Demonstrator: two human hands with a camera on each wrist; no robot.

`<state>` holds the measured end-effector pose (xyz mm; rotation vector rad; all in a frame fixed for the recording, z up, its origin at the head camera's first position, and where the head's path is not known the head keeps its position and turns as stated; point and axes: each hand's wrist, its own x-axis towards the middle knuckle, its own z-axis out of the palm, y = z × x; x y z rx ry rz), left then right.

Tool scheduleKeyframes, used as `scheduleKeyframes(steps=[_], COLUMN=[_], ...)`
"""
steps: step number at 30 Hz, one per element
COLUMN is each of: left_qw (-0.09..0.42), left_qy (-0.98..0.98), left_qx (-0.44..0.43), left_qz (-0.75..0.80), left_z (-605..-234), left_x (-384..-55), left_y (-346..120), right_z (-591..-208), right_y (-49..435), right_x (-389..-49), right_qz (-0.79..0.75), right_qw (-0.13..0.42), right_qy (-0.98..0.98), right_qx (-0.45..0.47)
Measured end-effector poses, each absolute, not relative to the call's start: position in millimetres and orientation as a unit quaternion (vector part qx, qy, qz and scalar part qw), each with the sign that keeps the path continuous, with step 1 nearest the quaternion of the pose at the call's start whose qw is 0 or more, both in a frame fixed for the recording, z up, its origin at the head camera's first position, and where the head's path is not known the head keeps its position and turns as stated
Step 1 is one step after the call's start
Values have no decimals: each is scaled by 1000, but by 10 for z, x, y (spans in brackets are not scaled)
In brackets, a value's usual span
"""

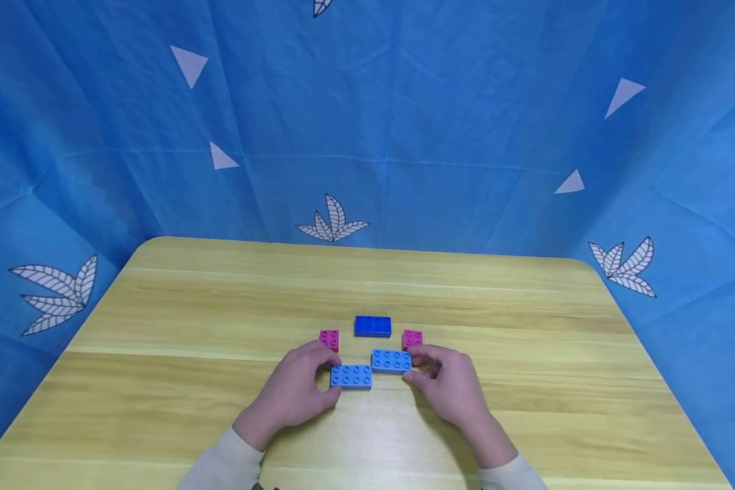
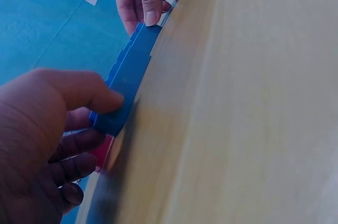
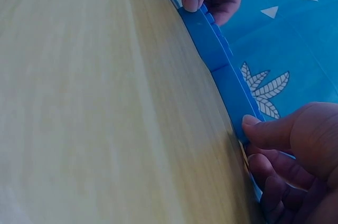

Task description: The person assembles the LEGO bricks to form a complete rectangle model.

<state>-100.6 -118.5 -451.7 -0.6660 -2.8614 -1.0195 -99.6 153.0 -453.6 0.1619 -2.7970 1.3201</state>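
Two light blue toy bricks lie near the middle of the table, end to end with a slight offset. My left hand (image 1: pixel 300 384) pinches the left light blue brick (image 1: pixel 352 376) by its left end, thumb on the near side. The right light blue brick (image 1: pixel 392 361) sits a little farther back, and my right hand (image 1: pixel 447 381) grips its right end between thumb and fingers. In the left wrist view, the left thumb presses the long side of the left brick (image 2: pixel 127 92). The right wrist view has the right thumb at the end of the right brick (image 3: pixel 235 100).
Behind the hands, a dark blue brick (image 1: pixel 372 327) lies between two small magenta bricks, a left one (image 1: pixel 329 339) and a right one (image 1: pixel 412 338). The wooden table (image 1: pixel 159 327) ends at a blue patterned curtain (image 1: pixel 465 122).
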Motion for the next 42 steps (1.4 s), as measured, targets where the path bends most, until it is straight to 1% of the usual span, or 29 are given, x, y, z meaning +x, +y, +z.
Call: scheduleKeyframes(steps=[21,32,42], left_qw=[27,53,51], left_qy=[-922,-923,-923], left_qx=[-201,-186,-171], left_qz=[-331,-333,-341], left_z=[-4517,-4544,-4539], left_x=[-1020,-1026,-1019], left_y=[-1159,-1144,-1144], right_z=[-4523,-4524,-4518], right_y=[1538,1538,1545], right_x=[-955,-934,-925], right_qz=[420,428,431], right_qw=[14,15,15], right_qy=[-905,-902,-900], right_qx=[59,58,61])
